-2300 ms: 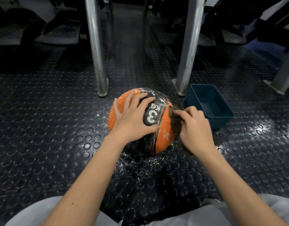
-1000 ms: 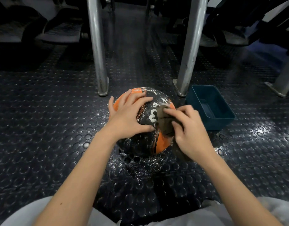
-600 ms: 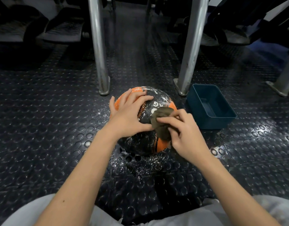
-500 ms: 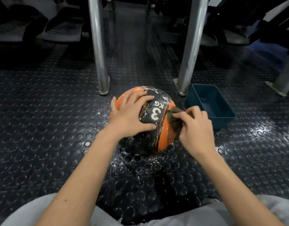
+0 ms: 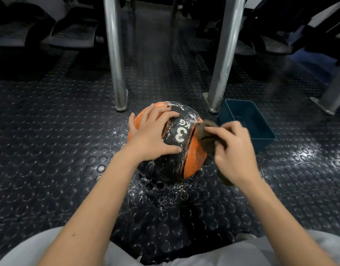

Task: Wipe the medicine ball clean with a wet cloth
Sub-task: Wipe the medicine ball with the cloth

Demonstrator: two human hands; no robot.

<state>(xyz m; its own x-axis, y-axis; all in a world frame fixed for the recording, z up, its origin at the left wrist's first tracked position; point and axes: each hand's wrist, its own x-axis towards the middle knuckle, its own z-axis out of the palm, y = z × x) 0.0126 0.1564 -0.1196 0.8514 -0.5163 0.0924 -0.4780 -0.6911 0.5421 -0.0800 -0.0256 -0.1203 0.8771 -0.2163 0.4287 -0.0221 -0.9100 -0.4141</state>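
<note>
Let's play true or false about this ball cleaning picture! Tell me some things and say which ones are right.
1. The left hand rests on the ball. True.
2. The right hand presses a cloth on the ball. True.
3. The ball says 5 KG. False: it says 3 KG.
4. The tub stands right of the ball. True.
5. The ball lies on a table. False: it lies on the floor.
</note>
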